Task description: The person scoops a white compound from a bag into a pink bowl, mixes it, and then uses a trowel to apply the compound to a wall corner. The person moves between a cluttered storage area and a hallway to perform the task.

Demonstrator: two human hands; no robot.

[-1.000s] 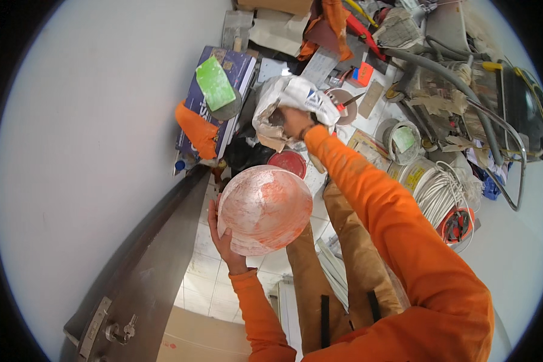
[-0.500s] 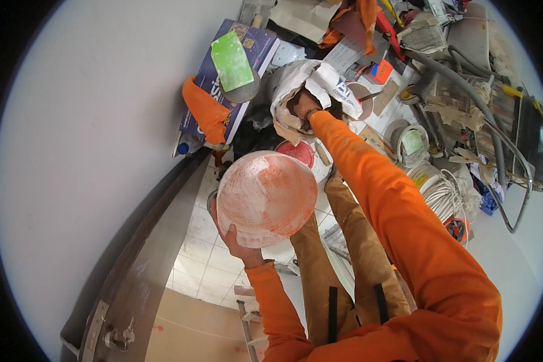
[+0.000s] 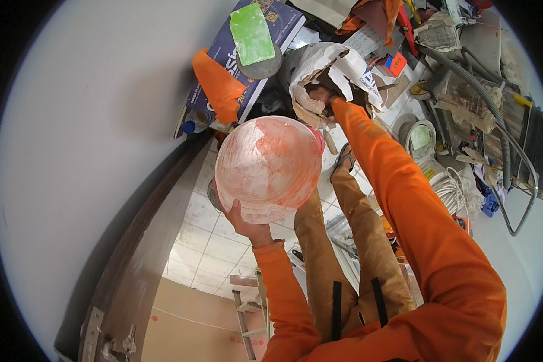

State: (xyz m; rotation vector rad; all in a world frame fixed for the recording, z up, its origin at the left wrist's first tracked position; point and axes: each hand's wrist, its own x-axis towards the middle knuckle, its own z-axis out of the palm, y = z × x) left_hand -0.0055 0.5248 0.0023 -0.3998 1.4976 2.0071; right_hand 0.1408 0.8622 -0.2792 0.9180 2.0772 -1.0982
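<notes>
My left hand grips the rim of a round, pinkish mixing bowl smeared with white and orange residue. The thumb lies over the rim and the other fingers are mostly hidden beneath. The bowl is tipped so its inside shows, with no heap of material in it. Beyond it, to the right, stands a torn white paper sack with its top ragged and folded. My right hand reaches into the sack's mouth; its fingers are hidden in there.
A dark wooden door with keys stands at left. Ahead lies a purple box bearing a green sponge-like block and an orange cloth. Coiled white cable, a grey hose and a bucket crowd the right. A ladder stands below.
The scene has shifted upward and slightly right in the picture. My right hand has gone a little further into the sack. The bowl stays in my left hand, slightly higher in view.
</notes>
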